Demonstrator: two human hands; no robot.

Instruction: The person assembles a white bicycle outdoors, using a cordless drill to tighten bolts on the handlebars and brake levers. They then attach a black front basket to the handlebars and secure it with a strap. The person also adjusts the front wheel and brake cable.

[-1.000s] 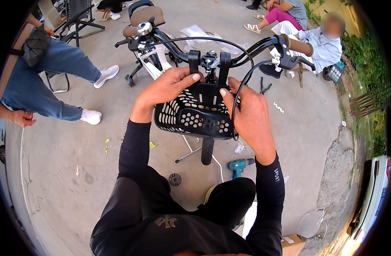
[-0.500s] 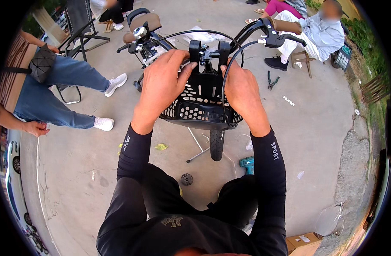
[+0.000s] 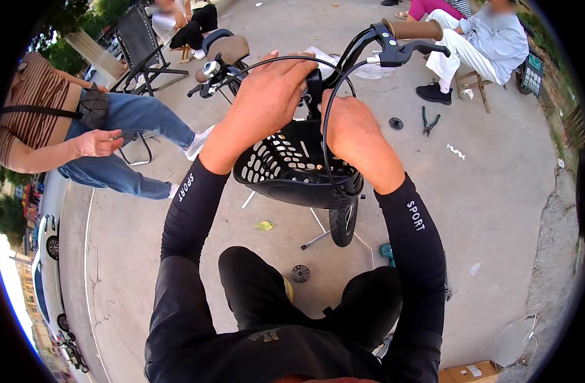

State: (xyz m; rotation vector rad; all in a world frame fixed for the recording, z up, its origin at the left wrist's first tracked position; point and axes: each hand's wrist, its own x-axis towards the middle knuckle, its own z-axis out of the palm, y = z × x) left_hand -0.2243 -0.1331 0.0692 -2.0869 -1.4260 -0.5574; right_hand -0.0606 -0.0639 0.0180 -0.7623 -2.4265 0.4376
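A black plastic bicycle basket with cut-out holes hangs at the front of a bicycle, above its front wheel. Over the black hook at the basket's top lies my left hand, fingers together and bent across it; its thumb is hidden. My right hand is closed at the other side of the basket's upper edge, its fingertips mostly out of sight. A black cable loops in front of both hands. To the right rises the handlebar with a brown grip and a black brake lever.
Pliers and a black round part lie on the concrete at right. Another round part and a teal power tool are near my legs. A person in jeans stands left; a seated person is at right.
My left hand has moved up and right, from pinching the hook to lying across its top. The right hand has shifted slightly down. The basket and front wheel have turned; the standing person's hand has risen.
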